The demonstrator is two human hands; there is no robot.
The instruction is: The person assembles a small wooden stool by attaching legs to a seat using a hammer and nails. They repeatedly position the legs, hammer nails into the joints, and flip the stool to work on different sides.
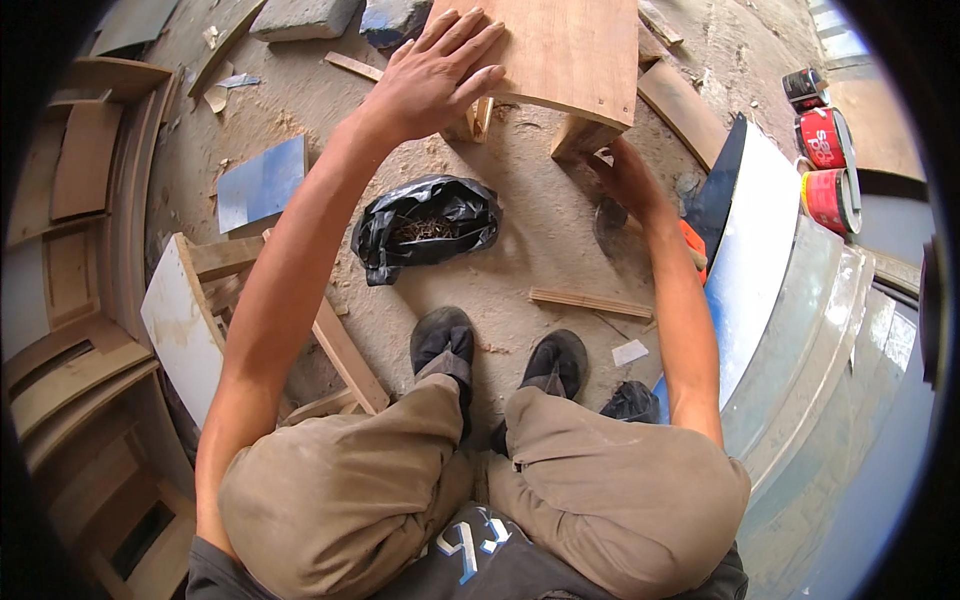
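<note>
A brown wooden board [570,50] on short wooden legs stands at the top centre, like a small bench or stool. My left hand [440,75] lies flat on the board's left edge with its fingers spread. At the near right corner, my right hand [632,178] is closed at a wooden leg [583,138] under the board; its fingers are partly hidden by the leg. Two small dark nail or screw heads show in the board above that leg. A black plastic bag [372,240] lies open on the floor below the board, with many thin brown nails [425,230] inside.
A wooden frame [345,355] with a white panel lies left of my feet. A wood strip [590,302] lies before my right shoe [556,362]. Curved sheets [810,320] and red cans [822,138] stand right; wooden cabinet pieces [85,390] fill the left. Offcuts litter the floor.
</note>
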